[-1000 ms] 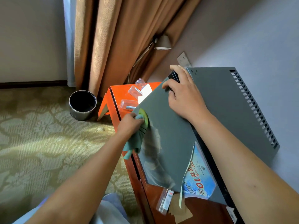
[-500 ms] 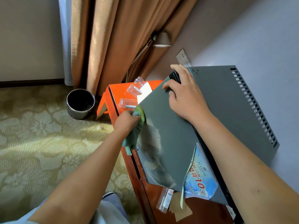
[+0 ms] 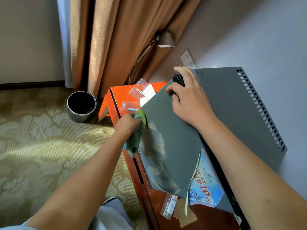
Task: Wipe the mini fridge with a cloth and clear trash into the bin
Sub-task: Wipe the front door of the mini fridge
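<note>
Fingers (image 3: 135, 116) bunch soft green cloth (image 3: 137, 140) — against smooth grey fridge (image 3: 174, 130).

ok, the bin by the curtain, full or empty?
Looks empty. The bin stands upright on the carpet, and its dark inside shows no trash down to the visible bottom; the nearest inner wall is hidden.

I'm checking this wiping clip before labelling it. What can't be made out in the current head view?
- Bin: its inside is dark, so any contents are hidden.
- Sticker on the mini fridge: the small print is too small to read.
- Left hand: its grip on the green cloth is turned away; the fingers are hidden.
- Right hand: it covers the door's top corner and most of a black part there.
- Plastic packet: its label is blurred.
</note>
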